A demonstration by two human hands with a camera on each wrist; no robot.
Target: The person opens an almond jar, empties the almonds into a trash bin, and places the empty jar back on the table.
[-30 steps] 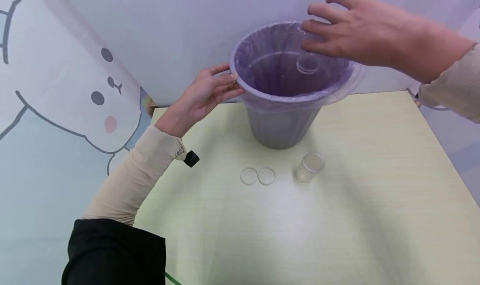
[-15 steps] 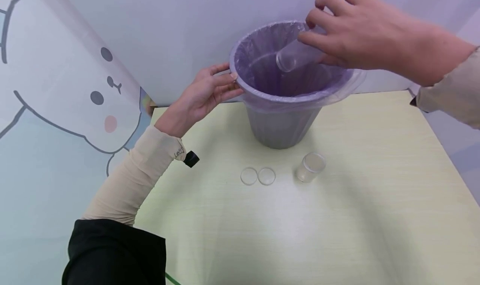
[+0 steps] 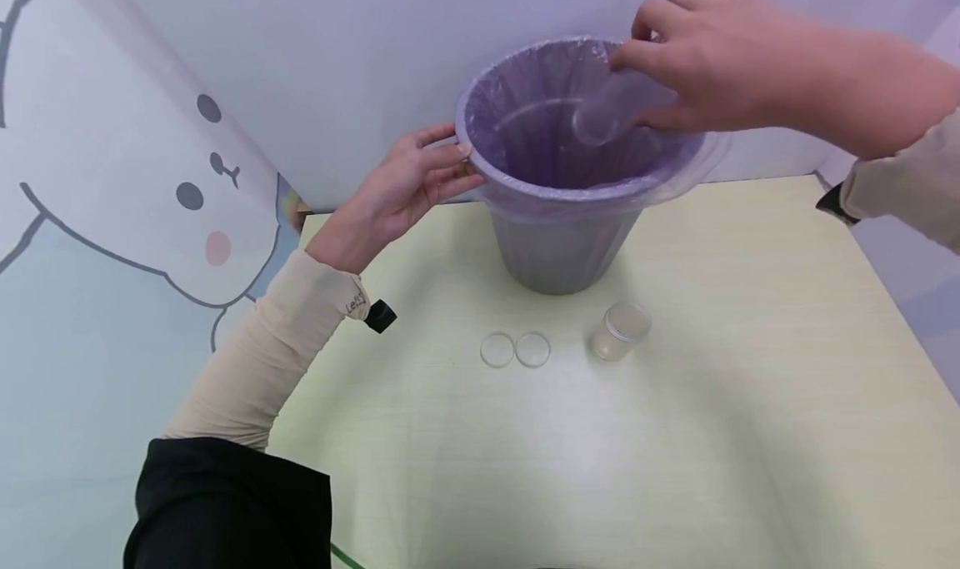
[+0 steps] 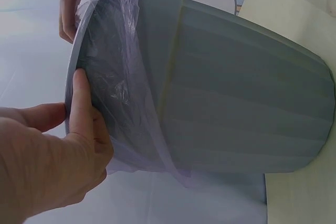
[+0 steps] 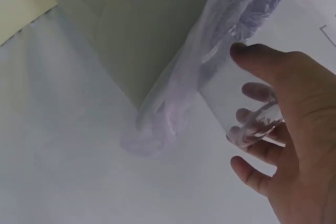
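Observation:
My left hand point(image 3: 408, 186) pinches the rim of a grey waste bin point(image 3: 562, 248) lined with a thin purple plastic bag. In the left wrist view, thumb and fingers point(image 4: 81, 98) lie on either side of that rim. Over the bin's right side, my right hand point(image 3: 727, 61) grips a clear jar point(image 3: 600, 123), its far end pointing down and left into the opening. The right wrist view shows the clear jar's near end point(image 5: 254, 127) between thumb and fingers.
Two clear round lids point(image 3: 515, 350) lie side by side on the pale wooden table point(image 3: 675, 469). To their right stands another clear jar point(image 3: 621, 331). A wall point(image 3: 360, 52) rises behind the bin, with a cartoon figure at the left.
The jar in my right hand has tipped from nearly upside down to a slant, and the right fingers have drawn in around it. My left hand stays on the rim.

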